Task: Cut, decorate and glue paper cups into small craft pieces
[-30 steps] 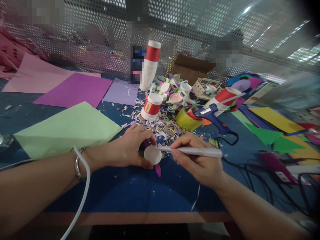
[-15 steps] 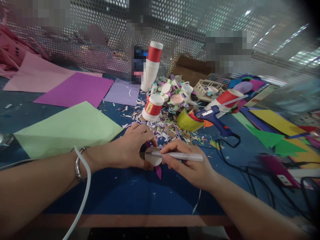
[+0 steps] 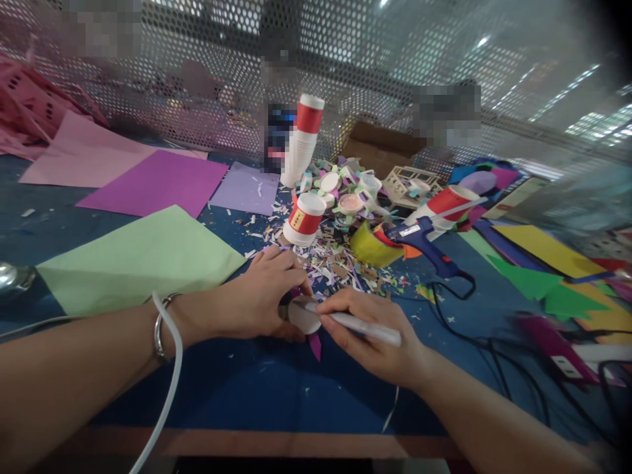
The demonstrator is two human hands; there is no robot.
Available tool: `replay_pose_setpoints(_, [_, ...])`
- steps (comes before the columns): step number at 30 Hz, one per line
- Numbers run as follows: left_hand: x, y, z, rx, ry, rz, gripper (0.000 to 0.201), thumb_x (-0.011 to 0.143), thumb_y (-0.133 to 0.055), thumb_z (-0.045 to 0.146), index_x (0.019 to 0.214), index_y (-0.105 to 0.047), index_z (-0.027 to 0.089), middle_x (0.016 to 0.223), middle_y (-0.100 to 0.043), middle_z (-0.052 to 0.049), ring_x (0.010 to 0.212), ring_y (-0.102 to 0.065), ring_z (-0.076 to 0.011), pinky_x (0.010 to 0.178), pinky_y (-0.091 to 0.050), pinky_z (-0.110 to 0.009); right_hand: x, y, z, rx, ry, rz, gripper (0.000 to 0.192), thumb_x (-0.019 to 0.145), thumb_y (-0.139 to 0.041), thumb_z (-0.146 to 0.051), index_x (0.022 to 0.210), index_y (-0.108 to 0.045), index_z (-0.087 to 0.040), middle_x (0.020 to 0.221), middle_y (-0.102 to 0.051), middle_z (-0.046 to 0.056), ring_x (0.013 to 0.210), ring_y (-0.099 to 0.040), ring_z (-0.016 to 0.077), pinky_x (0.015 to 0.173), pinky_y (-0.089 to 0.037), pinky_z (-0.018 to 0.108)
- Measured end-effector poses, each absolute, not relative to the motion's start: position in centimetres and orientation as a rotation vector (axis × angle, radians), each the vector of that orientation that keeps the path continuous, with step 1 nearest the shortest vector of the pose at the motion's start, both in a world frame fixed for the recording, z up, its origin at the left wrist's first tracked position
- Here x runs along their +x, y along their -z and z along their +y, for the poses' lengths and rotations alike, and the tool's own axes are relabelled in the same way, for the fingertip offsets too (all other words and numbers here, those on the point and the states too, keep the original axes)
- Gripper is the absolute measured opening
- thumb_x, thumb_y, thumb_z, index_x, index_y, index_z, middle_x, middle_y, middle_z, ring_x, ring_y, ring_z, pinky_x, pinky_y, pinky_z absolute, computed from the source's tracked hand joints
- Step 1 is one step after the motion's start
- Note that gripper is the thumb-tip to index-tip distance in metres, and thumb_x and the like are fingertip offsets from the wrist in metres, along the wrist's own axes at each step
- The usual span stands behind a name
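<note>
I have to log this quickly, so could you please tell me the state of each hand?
Left hand: closed on the small white disc.
Right hand: closed on the white pen.

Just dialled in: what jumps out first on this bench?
Front and centre, the left hand pinches a small paper disc while the right hand holds a white pen to it. Behind them lies a heap of paper scraps with red-and-white cups, and a blue glue gun to the right.
</note>
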State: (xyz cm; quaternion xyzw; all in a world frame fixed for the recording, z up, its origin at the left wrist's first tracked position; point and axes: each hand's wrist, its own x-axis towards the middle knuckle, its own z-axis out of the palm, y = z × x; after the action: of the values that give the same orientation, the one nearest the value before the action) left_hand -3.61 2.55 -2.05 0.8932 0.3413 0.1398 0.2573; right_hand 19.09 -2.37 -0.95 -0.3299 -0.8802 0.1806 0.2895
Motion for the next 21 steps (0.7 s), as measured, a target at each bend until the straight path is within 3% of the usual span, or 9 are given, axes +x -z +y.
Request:
replay_pose_setpoints(11, [-3.8, 1.8, 2.6, 2.435, -0.34, 0.897, 0.049, 0.069, -0.084, 0.051, 0.104, -0.065, 0.023, 0.111, -0.056, -0.006, 0.107, -0.046, -0.0304, 0.091, -0.034, -0.043, 19.2, 0.0, -3.1, -0.776, -0.096, -2.469, 0.01, 0.091, -0.056, -0.007, 0.094, -0.062, -0.014, 0.077, -0.07, 0.005, 0.069, -0.066, 0.0157, 0.064, -0.051, 0.029])
replay_pose_setpoints(21, [-3.8, 1.7, 2.5, 2.446, -0.336, 0.886, 0.045, 0.072, -0.082, 0.049, 0.104, -0.065, 0.024, 0.111, -0.057, -0.005, 0.11, -0.048, -0.0314, 0.093, -0.032, -0.047, 19.5, -1.1, -2.3, -1.023, -0.514, -2.376, 0.019, 0.096, -0.051, -0.018, 0.079, -0.058, -0.018, 0.064, -0.059, -0.002, 0.053, -0.053, 0.0083, 0.051, -0.038, 0.024])
